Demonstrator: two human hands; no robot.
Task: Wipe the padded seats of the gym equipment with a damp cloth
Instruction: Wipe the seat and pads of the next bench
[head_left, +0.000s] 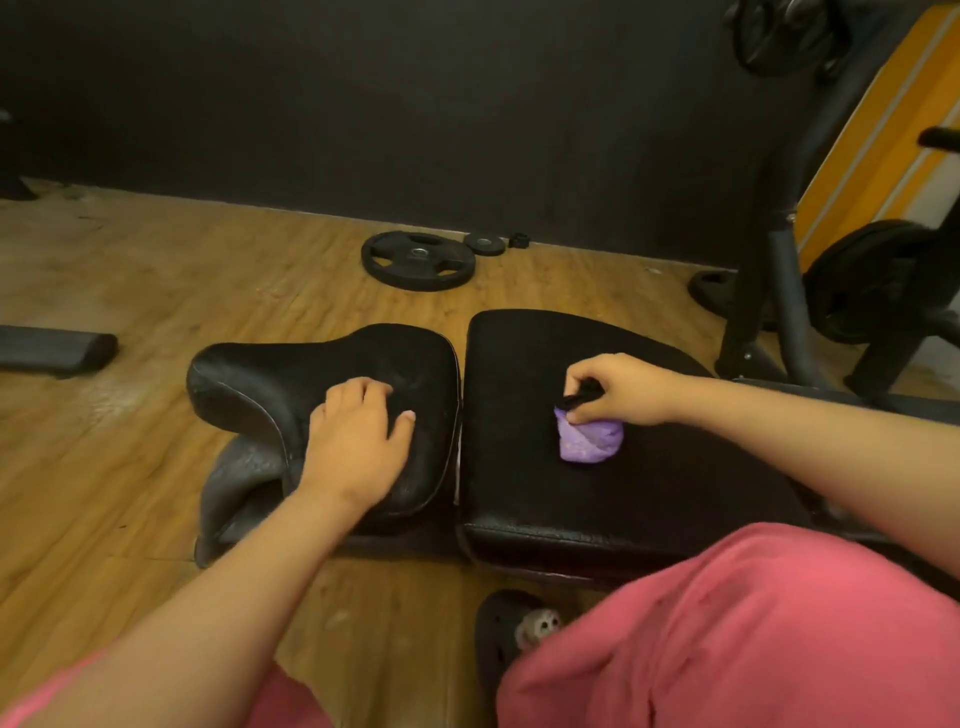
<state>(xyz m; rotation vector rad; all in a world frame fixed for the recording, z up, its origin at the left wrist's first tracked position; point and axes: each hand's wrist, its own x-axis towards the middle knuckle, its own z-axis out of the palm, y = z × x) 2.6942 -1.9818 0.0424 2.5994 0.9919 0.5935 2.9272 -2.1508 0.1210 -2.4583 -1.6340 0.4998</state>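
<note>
Status: our left hand (358, 441) flat, fingers relaxed, on curved seat pad (270, 379) | our right hand (618, 387) grasping bunched purple cloth (589, 439), pressed on flat bench pad (571, 499)

A purple cloth (589, 439) lies on the black bench pad (623, 499).

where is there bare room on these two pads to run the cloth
On the right pad, the near strip between the cloth and the knee and the far band beyond the right hand are bare. On the left pad, the left nose and far edge are free; the left hand covers the middle.
</note>
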